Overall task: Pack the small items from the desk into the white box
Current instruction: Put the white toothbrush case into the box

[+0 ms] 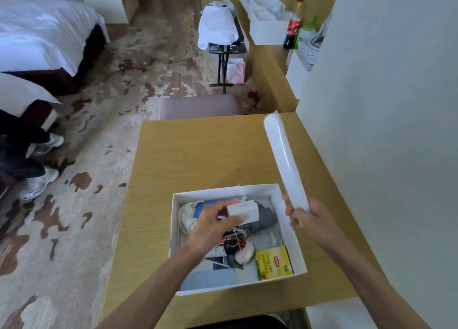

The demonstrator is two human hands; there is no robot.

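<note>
The white box (290, 214) sits open on the wooden desk (198, 155) near its front edge. My left hand (213, 223) holds a small white carton (244, 211) just above the box's far half. To the right of the box, my right hand (303, 216) grips the lower end of a long white roll (282, 155) that tilts up and away over the desk. Inside the box lie a yellow Lipton tea box (273, 263), a grey folded item (267, 216), a whitish cloth (187, 216), a round pale object (245, 253) and printed papers.
A padded stool (200, 107) stands beyond the desk's far edge. The pale wall (384, 130) runs along the right. Farther back, a counter holds a white box (269, 31) and bottles (293, 29). A bed (42, 31) and a person's shoes (39, 182) are at left.
</note>
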